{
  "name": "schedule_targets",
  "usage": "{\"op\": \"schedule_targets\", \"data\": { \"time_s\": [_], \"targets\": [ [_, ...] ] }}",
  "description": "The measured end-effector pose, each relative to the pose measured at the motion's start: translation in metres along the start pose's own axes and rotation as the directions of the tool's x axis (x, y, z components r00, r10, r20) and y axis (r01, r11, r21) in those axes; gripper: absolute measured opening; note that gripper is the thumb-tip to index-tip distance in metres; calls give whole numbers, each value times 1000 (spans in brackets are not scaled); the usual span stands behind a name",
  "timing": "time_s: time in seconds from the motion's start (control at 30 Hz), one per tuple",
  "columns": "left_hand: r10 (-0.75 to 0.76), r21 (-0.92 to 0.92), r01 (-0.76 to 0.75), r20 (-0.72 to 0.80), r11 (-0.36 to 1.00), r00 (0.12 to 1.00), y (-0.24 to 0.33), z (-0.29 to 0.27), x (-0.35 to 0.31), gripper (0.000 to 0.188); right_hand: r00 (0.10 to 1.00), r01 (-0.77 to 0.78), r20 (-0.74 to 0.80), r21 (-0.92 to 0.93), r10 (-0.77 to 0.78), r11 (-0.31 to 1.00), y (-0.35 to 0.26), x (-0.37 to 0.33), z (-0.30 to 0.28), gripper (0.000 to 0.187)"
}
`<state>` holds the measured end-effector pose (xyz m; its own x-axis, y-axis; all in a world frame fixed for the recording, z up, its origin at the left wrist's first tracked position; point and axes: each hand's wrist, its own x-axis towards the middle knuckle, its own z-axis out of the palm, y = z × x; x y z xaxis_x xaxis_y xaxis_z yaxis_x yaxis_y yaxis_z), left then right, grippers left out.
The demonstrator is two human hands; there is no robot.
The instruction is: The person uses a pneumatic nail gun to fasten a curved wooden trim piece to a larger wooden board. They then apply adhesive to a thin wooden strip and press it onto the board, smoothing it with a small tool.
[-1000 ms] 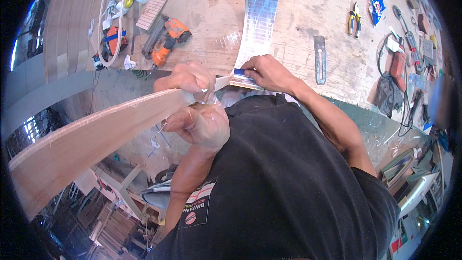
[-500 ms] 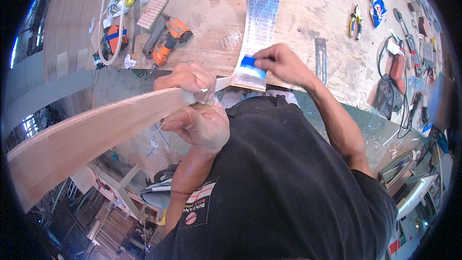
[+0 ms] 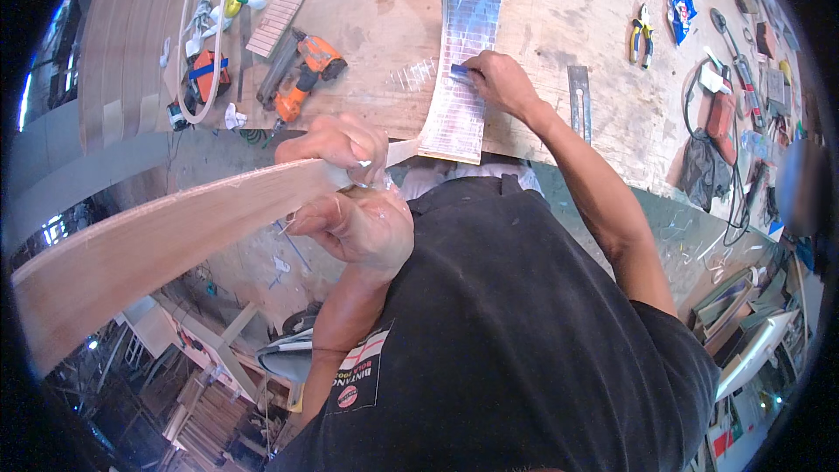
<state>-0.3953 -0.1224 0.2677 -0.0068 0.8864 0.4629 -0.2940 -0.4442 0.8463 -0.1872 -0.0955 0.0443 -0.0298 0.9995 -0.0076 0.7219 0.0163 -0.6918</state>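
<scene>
My left hand (image 3: pixel 345 192) is closed round a long, pale wooden strip (image 3: pixel 166 227), which runs out to the lower left. A whitish, sticky-looking smear shows on its fingers. On the bench lies a narrow panel (image 3: pixel 454 127) scored with a brick-like grid, with a bluish sheen on its far part. The strip's far end reaches the panel's near left corner; whether they are one piece I cannot tell. My right hand (image 3: pixel 502 83) pinches a small blue spreader (image 3: pixel 459 72), its edge on the panel about halfway along.
An orange cordless drill (image 3: pixel 306 79) lies on the workbench (image 3: pixel 559 17), left of the panel. Nearby are a slatted wooden strip (image 3: pixel 288 0) and a pale hoop (image 3: pixel 188 44). To the right are a slotted metal bar (image 3: pixel 579 105), pliers (image 3: pixel 641 35), a blue-white packet (image 3: pixel 680 9) and a red power tool (image 3: pixel 722 118).
My right hand has moved the blue spreader away from me along the panel, from its near end to about its middle. The spreader now appears edge-on. My left hand has barely moved.
</scene>
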Motion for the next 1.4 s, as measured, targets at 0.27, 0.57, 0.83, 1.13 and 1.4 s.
{"op": "schedule_targets", "data": {
  "time_s": [0.27, 0.57, 0.83, 1.13, 1.4],
  "targets": [
    [9, 17, -9, -4, 1000, 1000, 1, 0, -2, 64, 996, -93, -22, -64, 92, 994, -12, 12, 20, 25],
    [-26, 125, 29, -29, 992, 999, 6, 5, -3, 60, 992, -75, 90, -98, 84, 992, -40, -20, 27, 24],
    [-9, 9, 10, -10, 1000, 1000, 1, -3, -7, 63, 977, -61, 205, 30, 53, 998, -57, -34, 10, 26],
    [-20, 14, 21, -23, 1000, 1000, 3, 0, -6, 64, 994, -112, -23, -51, 111, 992, -6, -20, -26, 24],
    [-5, 19, 6, -46, 1000, 999, 0, -1, -6, 65, 996, -79, -50, -142, 72, 987, 0, -25, -23, 23]
  ]
}}
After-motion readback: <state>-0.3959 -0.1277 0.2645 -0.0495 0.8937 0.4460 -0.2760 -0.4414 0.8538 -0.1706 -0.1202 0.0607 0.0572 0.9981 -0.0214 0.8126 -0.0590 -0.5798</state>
